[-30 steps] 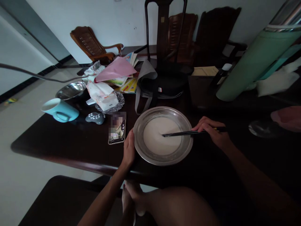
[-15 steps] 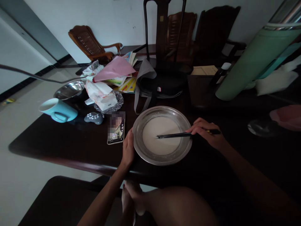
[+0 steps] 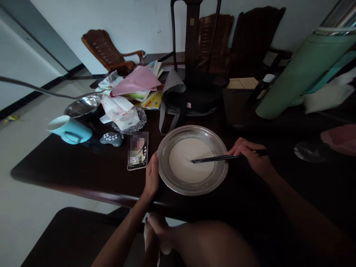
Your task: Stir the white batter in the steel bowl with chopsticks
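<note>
A wide steel bowl (image 3: pixel 167 178) stands near the front edge of the dark table, with a pale, milky liquid (image 3: pixel 183 152) in it. My left hand (image 3: pixel 152 176) grips the bowl's left rim, its fingers partly hidden by the bowl wall. Dark chopsticks (image 3: pixel 213 158) are pinched in my right hand (image 3: pixel 251 154), to the right of the bowl. Their tips dip into the liquid near its middle. A smartphone (image 3: pixel 138 152) with its screen lit lies just left of my left hand.
On the left are a light blue mug (image 3: pixel 69 129), a grey game controller (image 3: pixel 111 139), a tissue pack (image 3: pixel 121 113) and another steel bowl (image 3: pixel 83 105). Behind sits a black bag (image 3: pixel 194 94). A tall green flask (image 3: pixel 300 74) stands at right, beyond a pink item (image 3: pixel 339 139).
My right hand has shifted a little to the right, drawing the chopstick tips rightward through the liquid. The left hand keeps its hold on the bowl.
</note>
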`<state>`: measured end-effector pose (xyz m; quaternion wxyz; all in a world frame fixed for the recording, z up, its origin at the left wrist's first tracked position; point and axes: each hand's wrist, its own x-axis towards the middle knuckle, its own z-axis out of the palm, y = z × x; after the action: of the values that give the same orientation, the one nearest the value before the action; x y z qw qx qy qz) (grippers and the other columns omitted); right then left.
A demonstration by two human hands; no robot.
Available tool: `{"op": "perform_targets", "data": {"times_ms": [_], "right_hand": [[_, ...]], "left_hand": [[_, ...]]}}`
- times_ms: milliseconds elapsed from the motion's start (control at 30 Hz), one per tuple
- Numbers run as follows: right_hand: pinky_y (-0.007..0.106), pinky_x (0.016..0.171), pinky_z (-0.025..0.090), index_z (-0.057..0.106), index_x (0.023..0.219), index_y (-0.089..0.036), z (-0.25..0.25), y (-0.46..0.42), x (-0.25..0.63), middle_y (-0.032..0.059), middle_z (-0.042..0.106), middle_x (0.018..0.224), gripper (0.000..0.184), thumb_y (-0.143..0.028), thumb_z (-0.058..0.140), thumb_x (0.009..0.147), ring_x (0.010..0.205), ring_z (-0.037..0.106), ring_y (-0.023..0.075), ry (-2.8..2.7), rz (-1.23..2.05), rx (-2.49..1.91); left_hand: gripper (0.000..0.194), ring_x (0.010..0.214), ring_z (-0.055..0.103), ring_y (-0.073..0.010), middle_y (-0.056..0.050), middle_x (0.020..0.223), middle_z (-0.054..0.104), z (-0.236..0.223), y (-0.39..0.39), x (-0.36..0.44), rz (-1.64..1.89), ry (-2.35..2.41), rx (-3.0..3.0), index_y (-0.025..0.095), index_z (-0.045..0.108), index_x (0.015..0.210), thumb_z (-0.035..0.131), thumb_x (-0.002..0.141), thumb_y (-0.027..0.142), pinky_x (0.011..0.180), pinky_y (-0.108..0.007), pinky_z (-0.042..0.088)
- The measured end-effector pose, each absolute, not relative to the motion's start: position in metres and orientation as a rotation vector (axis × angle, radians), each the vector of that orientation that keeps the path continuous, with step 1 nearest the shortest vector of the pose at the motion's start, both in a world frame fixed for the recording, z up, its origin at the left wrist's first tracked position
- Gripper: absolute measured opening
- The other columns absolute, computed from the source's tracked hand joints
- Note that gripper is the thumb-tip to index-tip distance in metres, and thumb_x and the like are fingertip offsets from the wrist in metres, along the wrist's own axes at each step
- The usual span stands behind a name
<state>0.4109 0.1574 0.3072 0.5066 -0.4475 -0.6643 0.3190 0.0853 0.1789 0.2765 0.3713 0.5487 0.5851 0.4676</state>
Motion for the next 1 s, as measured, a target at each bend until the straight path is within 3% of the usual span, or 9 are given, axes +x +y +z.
{"op": "perform_targets", "data": {"times_ms": [167,367,500,667,833,1000], "right_hand": [[0.038,0.074,0.049,0.072,0.076,-0.028,0.3091,0.1569,0.4115,0.0014,0.076,0.085,0.023,-0.026,0.056,0.092,0.08,0.062,0.0214,-1.694,0.758,-1.09],[0.036,0.072,0.049,0.069,0.07,-0.026,0.3128,0.1562,0.4134,0.0011,0.074,0.078,0.03,-0.026,0.051,0.094,0.076,0.063,0.0198,-1.639,0.771,-1.077],[0.036,0.075,0.049,0.071,0.078,-0.027,0.3119,0.1561,0.4131,0.001,0.076,0.087,0.022,-0.024,0.056,0.092,0.082,0.063,0.0203,-1.72,0.734,-1.09],[0.036,0.072,0.049,0.069,0.07,-0.026,0.3116,0.1557,0.4134,0.0011,0.074,0.079,0.03,-0.025,0.051,0.095,0.075,0.063,0.019,-1.641,0.766,-1.058],[0.037,0.074,0.049,0.071,0.076,-0.026,0.3117,0.1569,0.4124,0.0019,0.076,0.086,0.023,-0.027,0.055,0.093,0.081,0.063,0.0208,-1.708,0.728,-1.091],[0.036,0.073,0.049,0.069,0.07,-0.025,0.3109,0.1566,0.4139,0.0011,0.075,0.08,0.03,-0.027,0.051,0.094,0.077,0.064,0.0194,-1.635,0.791,-1.085]], "left_hand": [[0.061,0.122,0.055,-0.0252,-0.009,0.125,0.066,0.2777,0.179,0.0863,1.201,1.541,1.418,0.015,0.064,0.122,0.034,0.093,0.059,0.107,-0.037,0.039],[0.064,0.121,0.055,-0.0255,-0.01,0.124,0.067,0.279,0.1793,0.0878,1.207,1.555,1.439,0.015,0.065,0.121,0.033,0.092,0.062,0.106,-0.037,0.039],[0.063,0.12,0.056,-0.0251,-0.01,0.123,0.067,0.2789,0.1794,0.0879,1.205,1.55,1.445,0.015,0.064,0.121,0.033,0.092,0.061,0.106,-0.037,0.04],[0.062,0.119,0.057,-0.0242,-0.01,0.122,0.068,0.2792,0.1795,0.088,1.202,1.528,1.446,0.015,0.063,0.122,0.033,0.093,0.06,0.106,-0.036,0.04],[0.062,0.118,0.057,-0.0249,-0.009,0.12,0.069,0.2801,0.1791,0.0883,1.213,1.542,1.444,0.016,0.065,0.119,0.033,0.092,0.062,0.106,-0.037,0.04],[0.061,0.12,0.056,-0.0246,-0.009,0.123,0.068,0.2789,0.1792,0.0882,1.208,1.548,1.438,0.016,0.065,0.12,0.034,0.092,0.061,0.107,-0.037,0.039]]}}
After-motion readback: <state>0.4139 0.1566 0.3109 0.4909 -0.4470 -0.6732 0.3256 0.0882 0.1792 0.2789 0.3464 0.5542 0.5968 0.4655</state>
